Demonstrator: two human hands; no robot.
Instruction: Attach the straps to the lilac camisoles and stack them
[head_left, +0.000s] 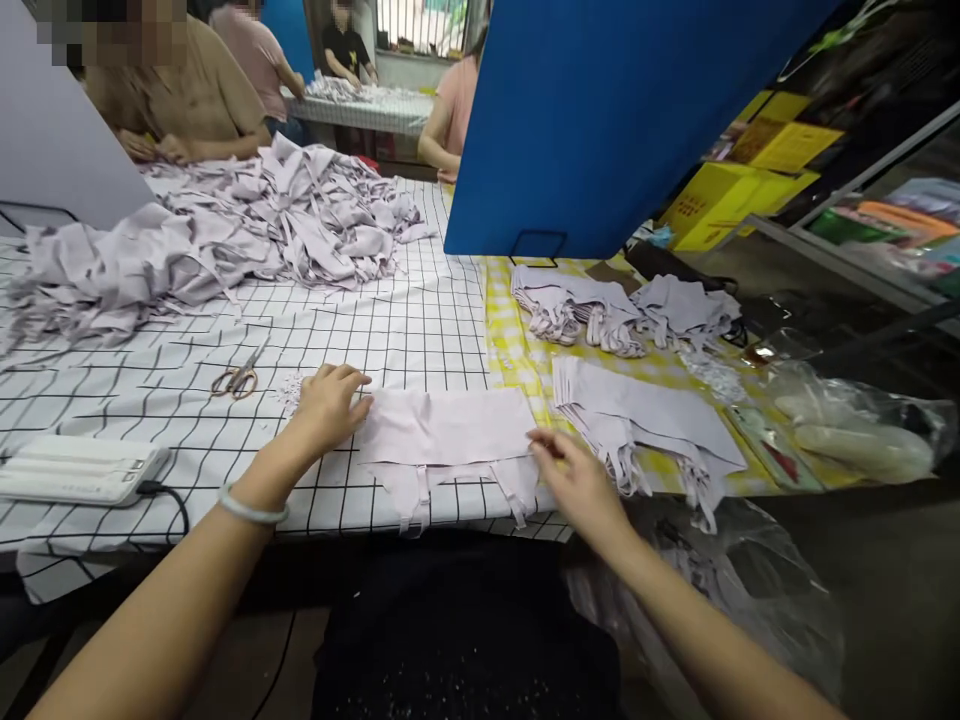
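Observation:
A pale lilac garment piece with thin straps (457,428) lies spread flat on the checked cloth in front of me, its straps toward the table's front edge. My left hand (330,402) rests at its upper left corner, fingers bent and the thumb apart from them. At the right edge, my right hand (574,480) has thumb and forefinger closed on the fabric. Scissors (236,380) with rounded handles lie left of my left hand, beside a small heap of thread scraps (289,390).
A stack of similar pieces (645,410) lies to the right on a yellow checked cloth, with more stacks (577,300) behind. A large fabric heap (300,220) fills the far left. A white power bank (82,468) sits front left. A blue panel (570,130) stands ahead; co-workers sit beyond.

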